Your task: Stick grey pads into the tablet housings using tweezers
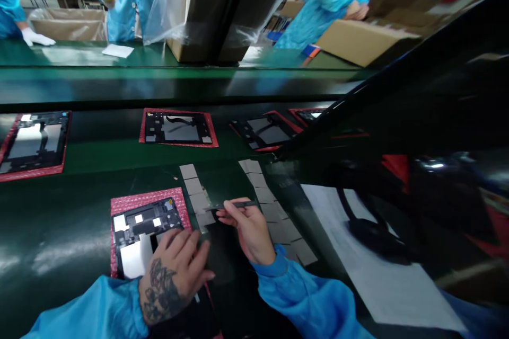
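Head view: left hand (175,270) palm-down, right hand (249,230) pinching slim tool (246,204)

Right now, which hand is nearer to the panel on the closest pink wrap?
Left. The left hand is over the lower right of the panel; the right hand is off to its right, holding a slim dark tool.

Left hand (175,270) masks tablet shell (131,258)

The shell's lower right is hidden. Whether the tweezers (244,204) touch the grey pads (193,186) is too small to tell. The left edge crops the leftmost shell (29,141); a black beam (382,95) partly covers the far-right shell (312,115). Co-workers (124,5) are cut off above; a dark object (377,238) over white paper (413,302) is blurred.
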### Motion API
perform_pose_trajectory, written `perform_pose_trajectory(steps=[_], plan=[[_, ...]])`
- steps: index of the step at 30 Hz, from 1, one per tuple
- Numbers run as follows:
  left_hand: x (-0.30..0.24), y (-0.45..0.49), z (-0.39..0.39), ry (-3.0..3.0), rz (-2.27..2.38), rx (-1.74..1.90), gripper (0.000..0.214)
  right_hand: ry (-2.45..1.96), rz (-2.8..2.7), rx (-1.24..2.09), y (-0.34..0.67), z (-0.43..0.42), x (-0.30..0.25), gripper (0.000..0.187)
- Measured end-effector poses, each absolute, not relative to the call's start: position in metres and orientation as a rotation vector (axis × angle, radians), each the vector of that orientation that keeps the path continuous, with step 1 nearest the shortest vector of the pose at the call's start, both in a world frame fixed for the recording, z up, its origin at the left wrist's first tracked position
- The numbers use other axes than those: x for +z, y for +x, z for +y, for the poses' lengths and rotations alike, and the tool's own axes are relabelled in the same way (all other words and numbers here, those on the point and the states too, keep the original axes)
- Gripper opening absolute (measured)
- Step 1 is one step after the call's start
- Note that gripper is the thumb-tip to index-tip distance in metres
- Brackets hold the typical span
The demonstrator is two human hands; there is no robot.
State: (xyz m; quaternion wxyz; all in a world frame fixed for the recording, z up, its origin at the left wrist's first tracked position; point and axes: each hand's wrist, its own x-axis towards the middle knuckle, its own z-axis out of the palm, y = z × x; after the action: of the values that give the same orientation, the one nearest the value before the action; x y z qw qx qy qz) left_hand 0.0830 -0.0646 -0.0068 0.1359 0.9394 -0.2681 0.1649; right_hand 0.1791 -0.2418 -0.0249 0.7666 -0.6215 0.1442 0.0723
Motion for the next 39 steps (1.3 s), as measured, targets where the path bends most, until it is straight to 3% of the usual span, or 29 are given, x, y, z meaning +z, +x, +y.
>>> perform_pose_trajectory(steps=[2,8,35,39], plan=[[-0.001,0.07,-0.051,2.758,-0.747,0.526,0.025,-1.343,0.266,0.25,0.178,-0.22,-0.02,0.048],[-0.02,0.058,-0.011,2.846,-0.68,0.506,0.026,-1.322,0.179,0.448,0.163,-0.169,-0.027,0.052],[-0.027,0.061,-0.013,2.899,-0.574,0.275,0.024,-1.45,0.13,0.437,0.155,-0.167,-0.042,0.046],[-0.021,0.062,-0.009,2.864,-0.542,0.24,0.023,-1.487,0.063,0.247,0.159,-0.174,-0.033,0.04]])
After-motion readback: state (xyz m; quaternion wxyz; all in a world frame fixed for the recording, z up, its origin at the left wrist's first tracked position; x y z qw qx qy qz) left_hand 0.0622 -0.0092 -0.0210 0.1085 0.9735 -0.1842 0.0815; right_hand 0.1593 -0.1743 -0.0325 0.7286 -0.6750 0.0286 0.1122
